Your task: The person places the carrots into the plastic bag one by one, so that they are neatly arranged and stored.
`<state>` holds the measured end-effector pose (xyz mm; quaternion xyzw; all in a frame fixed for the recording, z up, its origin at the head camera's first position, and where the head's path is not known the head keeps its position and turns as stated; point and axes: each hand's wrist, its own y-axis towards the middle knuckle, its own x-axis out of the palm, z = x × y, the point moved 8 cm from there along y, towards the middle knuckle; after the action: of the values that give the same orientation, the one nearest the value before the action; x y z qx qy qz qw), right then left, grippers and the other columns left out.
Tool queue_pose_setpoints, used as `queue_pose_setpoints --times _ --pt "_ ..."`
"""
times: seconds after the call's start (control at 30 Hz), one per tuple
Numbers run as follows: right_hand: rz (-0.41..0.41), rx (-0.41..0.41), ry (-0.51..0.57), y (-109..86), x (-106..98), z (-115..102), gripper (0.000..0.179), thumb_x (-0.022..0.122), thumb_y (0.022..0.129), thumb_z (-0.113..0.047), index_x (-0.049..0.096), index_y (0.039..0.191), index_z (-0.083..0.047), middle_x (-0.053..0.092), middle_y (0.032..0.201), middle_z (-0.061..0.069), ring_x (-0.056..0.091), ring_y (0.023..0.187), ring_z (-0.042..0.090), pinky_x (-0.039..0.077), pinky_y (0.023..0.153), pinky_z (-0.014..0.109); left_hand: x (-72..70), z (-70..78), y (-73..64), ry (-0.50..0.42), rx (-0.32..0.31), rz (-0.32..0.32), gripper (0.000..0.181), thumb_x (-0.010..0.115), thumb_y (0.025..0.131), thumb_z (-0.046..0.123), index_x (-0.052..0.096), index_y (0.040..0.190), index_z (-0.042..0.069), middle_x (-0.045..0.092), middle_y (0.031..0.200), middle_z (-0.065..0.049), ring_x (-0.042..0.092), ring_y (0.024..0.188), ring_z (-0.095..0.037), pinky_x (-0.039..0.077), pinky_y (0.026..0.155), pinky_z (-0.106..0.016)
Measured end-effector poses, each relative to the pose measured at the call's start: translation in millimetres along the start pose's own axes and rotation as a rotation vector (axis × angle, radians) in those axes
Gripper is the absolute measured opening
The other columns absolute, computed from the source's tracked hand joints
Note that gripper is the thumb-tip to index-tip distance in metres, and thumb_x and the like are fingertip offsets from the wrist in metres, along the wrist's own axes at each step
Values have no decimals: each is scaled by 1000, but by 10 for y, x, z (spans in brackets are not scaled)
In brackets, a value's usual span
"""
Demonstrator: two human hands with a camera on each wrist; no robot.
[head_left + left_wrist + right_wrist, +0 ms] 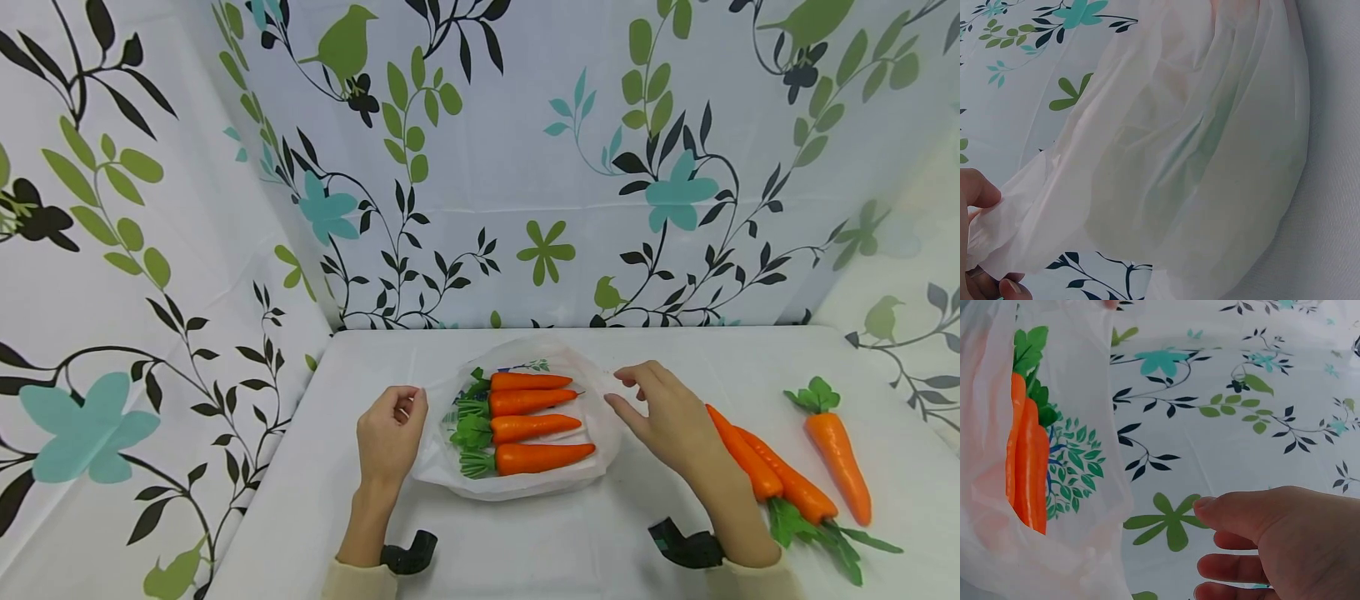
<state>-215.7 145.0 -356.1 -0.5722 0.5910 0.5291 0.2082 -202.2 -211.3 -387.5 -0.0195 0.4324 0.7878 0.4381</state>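
A thin white plastic bag (pixel 491 490) lies spread on the table with its mouth open. Several orange carrots (pixel 536 428) rest inside it in a row, leafy green ends to the left. At the bag's left edge my left hand (pixel 392 433) pinches the plastic; in the left wrist view the fingers (pixel 982 190) grip a gathered corner. My right hand (pixel 667 417) is just off the bag's right side, fingers loosely bent and holding nothing. The right wrist view shows it apart from the plastic, with carrots (pixel 1032 462) visible through the bag's opening.
Two carrots (pixel 791 483) lie together right of my right forearm, partly behind it. Farther right is a single carrot (pixel 840 467) with its leaves away from me. A patterned curtain (pixel 480 167) hangs behind the white table (pixel 525 550).
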Motion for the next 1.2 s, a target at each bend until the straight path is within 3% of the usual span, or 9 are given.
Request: queue_pose_setpoints --times 0.63,0.97,1.2 --pt "19 120 -24 -32 -174 349 42 70 93 -28 60 125 -3 63 113 18 62 93 31 57 74 49 0 -6 -1 4 8 1 9 71 91 13 73 88 4 63 66 -3 56 58 -10 42 57 -12" --pt "-29 230 -28 -71 -106 629 45 66 95 -28 55 129 0 60 115 22 60 96 35 55 79 53 3 -2 -2 -2 12 8 9 71 90 12 73 87 4 63 65 -3 56 57 -10 43 56 -12" --pt "-31 255 -45 -142 -11 783 44 65 95 -25 55 127 4 59 110 23 59 90 33 55 78 52 5 -6 -3 -4 9 10 8 71 90 12 73 87 4 63 65 -3 56 57 -10 43 56 -12"
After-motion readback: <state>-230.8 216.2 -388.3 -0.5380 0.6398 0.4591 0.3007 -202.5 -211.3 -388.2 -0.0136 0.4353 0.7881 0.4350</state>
